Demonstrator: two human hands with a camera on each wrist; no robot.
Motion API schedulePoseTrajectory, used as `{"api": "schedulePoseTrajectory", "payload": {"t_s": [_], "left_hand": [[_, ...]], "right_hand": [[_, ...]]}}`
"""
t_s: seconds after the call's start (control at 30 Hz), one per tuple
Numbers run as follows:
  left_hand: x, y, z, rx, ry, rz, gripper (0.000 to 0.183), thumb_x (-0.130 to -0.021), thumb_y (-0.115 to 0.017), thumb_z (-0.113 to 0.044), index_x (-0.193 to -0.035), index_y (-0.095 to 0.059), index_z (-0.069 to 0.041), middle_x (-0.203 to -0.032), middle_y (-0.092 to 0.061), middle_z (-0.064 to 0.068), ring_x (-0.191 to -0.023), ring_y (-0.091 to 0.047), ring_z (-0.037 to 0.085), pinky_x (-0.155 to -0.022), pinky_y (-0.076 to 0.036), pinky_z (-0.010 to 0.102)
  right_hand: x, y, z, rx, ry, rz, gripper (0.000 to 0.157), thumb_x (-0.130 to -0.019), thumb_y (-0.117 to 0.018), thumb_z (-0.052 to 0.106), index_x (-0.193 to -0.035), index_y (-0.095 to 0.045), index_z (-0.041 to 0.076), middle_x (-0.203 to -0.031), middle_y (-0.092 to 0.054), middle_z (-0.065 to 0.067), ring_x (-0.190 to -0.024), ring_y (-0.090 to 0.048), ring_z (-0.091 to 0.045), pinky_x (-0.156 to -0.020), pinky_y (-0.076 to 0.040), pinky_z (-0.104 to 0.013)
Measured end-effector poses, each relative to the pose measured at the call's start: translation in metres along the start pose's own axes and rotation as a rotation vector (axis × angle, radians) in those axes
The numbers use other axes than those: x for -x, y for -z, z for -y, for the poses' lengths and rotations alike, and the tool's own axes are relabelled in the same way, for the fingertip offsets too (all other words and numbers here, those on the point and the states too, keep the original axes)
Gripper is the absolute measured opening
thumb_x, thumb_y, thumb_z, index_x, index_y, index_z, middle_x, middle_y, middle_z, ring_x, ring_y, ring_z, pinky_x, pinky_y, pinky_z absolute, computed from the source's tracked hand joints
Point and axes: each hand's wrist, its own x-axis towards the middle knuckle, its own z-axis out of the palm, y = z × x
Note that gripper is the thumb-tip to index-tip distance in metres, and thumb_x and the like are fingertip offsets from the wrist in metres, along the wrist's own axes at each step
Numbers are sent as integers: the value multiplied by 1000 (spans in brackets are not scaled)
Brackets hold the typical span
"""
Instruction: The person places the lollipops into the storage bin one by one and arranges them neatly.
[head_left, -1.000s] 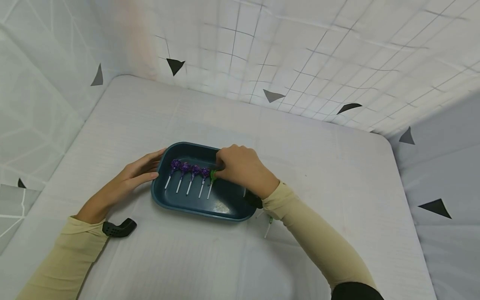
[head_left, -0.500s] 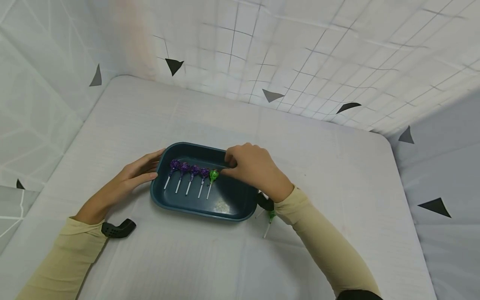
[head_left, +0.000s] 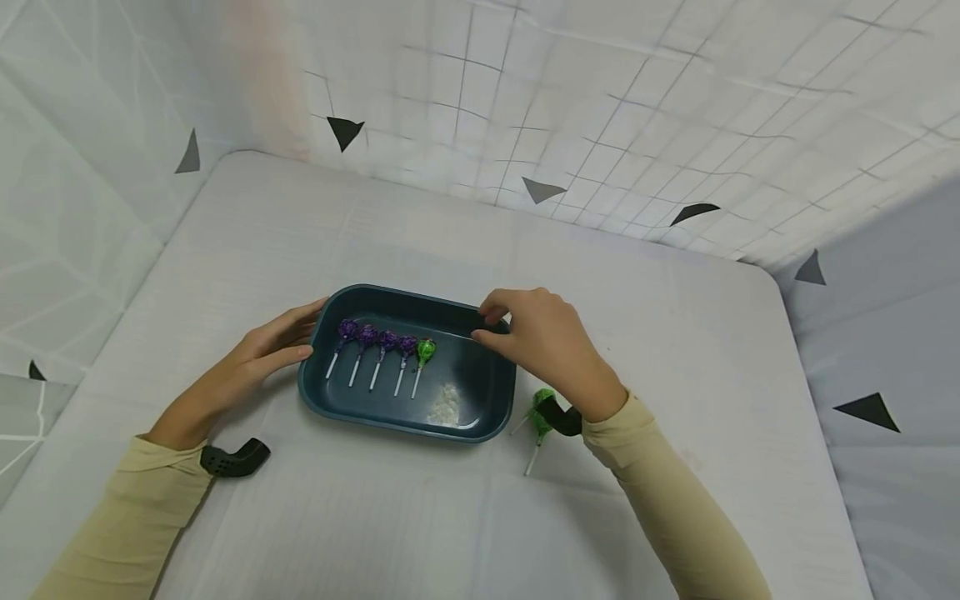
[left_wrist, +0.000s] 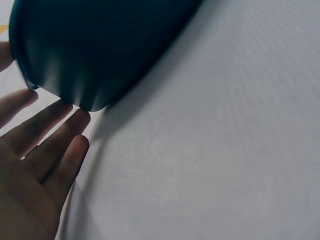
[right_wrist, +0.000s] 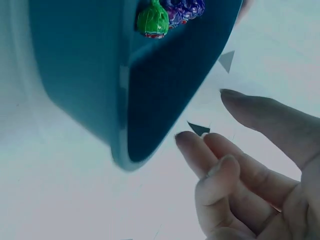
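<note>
In the head view, a dark blue-green tray (head_left: 468, 379) lies on the white surface. Inside it, a row of several purple-wrapped lollipops (head_left: 367, 335) ends at the right with one green lollipop (head_left: 426, 350), white sticks toward the near side. My left hand (head_left: 258, 358) touches the tray's left end with extended fingertips, which the left wrist view shows along its wall. Over the tray's right end is my right hand (head_left: 551, 342), thumb and fingers apart and nothing between them. The right wrist view shows it beside the tray rim (right_wrist: 124, 125).
Just right of the tray, green-wrapped lollipops (head_left: 542, 427) lie on the white table (head_left: 675, 350), partly behind the right wrist's black camera mount (head_left: 562, 417). White sheets with dark triangles enclose the back and sides.
My right hand has let go of the green lollipop at the end of the row and moved right, uncovering more of the tray and the green lollipops outside it. The left hand stays put.
</note>
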Motion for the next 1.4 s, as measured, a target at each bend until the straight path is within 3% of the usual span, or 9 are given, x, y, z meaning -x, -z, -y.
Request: {"api": "schedulePoseTrajectory", "payload": {"t_s": [0.7,1.4], "left_hand": [[2,0,2,-3,2,-4,60,-108,-46,-4,-165,-27,-12,-167,-34,16,-141,-42,-8,-111,-36,7],[0,0,1,0,-7,-1,60,-108,-45,-3,-165,-27,-13,-166,-35,17,-140,-45,-5,-110,-37,8]], "right_hand": [[32,-8,-34,-61,-48,-146,31,-92,-79,33,-116,-76,14,-102,-81,-1,-74,-66,-14,-63,-49,-29],[72,-35,-69,-56,-182,-109,33,-91,-79,30,-119,-75,12,-102,-81,-3,-72,-65,-14,-59,-47,-28]]}}
